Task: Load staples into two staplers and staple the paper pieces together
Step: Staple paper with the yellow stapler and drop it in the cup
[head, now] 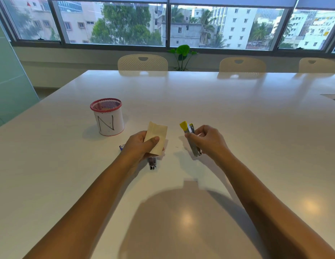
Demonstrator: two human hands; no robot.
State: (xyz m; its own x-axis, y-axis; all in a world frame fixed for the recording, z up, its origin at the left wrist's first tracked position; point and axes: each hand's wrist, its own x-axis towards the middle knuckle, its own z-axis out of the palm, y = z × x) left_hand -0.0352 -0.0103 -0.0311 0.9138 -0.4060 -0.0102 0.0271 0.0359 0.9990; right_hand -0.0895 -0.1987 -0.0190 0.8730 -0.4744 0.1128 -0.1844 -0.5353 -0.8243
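My left hand [139,145] holds beige paper pieces [157,136] upright above the table, thumb pressed on the front. Just below that hand a second metal stapler [152,162] lies on the white table [237,118], partly hidden by the hand and paper. My right hand [207,140] grips a yellow-ended metal stapler [191,137], its yellow tips pointing up and its metal end pointing down toward the table. A small blue box [122,147] peeks out to the left of my left hand.
A white pen holder with a red mesh rim [107,116], marked with an N, stands at the left behind my left hand. Several chairs [142,62] line the table's far edge. A dark cutout [331,97] sits at the table's right.
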